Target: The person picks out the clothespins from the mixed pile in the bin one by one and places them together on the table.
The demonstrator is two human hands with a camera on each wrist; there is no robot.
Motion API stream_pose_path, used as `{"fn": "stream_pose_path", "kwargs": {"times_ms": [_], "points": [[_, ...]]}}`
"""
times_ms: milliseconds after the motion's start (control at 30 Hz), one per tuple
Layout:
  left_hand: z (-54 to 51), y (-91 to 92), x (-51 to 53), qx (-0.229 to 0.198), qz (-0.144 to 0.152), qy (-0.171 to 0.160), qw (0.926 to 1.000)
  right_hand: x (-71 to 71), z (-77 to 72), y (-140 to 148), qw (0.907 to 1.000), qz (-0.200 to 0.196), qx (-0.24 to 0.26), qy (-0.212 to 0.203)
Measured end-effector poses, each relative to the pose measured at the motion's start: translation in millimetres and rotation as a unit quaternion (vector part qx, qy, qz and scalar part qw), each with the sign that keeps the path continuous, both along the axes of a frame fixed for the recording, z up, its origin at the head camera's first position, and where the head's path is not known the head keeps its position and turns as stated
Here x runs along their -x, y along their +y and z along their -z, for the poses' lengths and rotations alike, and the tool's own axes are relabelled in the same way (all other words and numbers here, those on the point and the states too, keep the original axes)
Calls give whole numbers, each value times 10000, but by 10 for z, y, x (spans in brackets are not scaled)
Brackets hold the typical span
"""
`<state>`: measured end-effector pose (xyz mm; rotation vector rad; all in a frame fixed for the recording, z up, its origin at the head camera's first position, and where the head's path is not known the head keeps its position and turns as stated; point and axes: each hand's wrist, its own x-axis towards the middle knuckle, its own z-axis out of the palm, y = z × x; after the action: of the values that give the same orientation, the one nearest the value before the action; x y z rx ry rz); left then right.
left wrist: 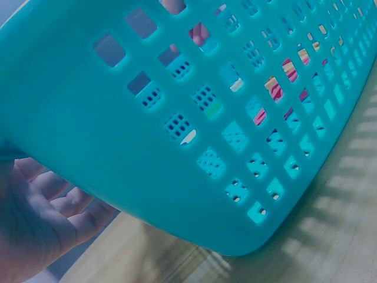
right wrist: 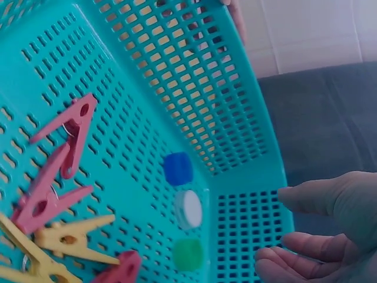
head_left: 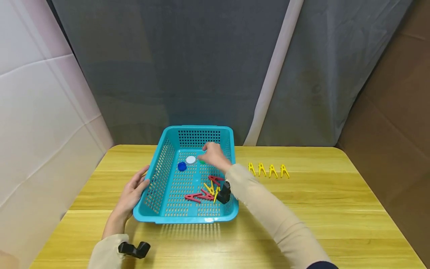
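A turquoise plastic basket (head_left: 156, 219) stands on the table. My left hand (head_left: 131, 193) grips its left wall, thumb by the rim; in the left wrist view the fingers (left wrist: 76, 203) show beside the wall. Over the far right part of the basket, my right hand (head_left: 215, 156) hovers with fingers apart, holding nothing in the right wrist view. Beneath it lies a green cap (right wrist: 187, 254), mostly covered in the head view. A white cap (head_left: 190, 160) and a blue cap (head_left: 182, 166) lie beside it. Red clothespins (head_left: 193, 197) and yellow clothespins (head_left: 209, 188) lie nearer the front.
Several yellow clothespins (head_left: 262, 169) stand in a row on the wooden table (head_left: 315, 209), right of the basket. A grey curtain (head_left: 215, 67) hangs behind the table. White cloth (head_left: 43, 112) is at the left and a brown panel (head_left: 393, 123) at the right.
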<state>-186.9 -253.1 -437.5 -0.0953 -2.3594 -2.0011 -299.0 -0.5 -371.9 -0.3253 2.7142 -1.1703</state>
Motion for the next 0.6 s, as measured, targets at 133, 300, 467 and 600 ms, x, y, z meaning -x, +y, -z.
{"fn": "stream_pose_path", "kwargs": {"times_ms": [133, 300, 467, 600], "points": [[-6, -1, -3, -10, 4, -8, 10000, 30, 74, -31, 9998, 95, 122, -96], [1, -6, 4, 21, -8, -36, 10000, 85, 180, -53, 9987, 327, 235, -311], [-3, -9, 7, 12, -8, -78, 10000, 103, 278, -81, 9962, 707, -60, -505], [-14, -17, 6, -7, -9, -109, 9999, 103, 340, -103, 9941, 836, -486, -500]]}}
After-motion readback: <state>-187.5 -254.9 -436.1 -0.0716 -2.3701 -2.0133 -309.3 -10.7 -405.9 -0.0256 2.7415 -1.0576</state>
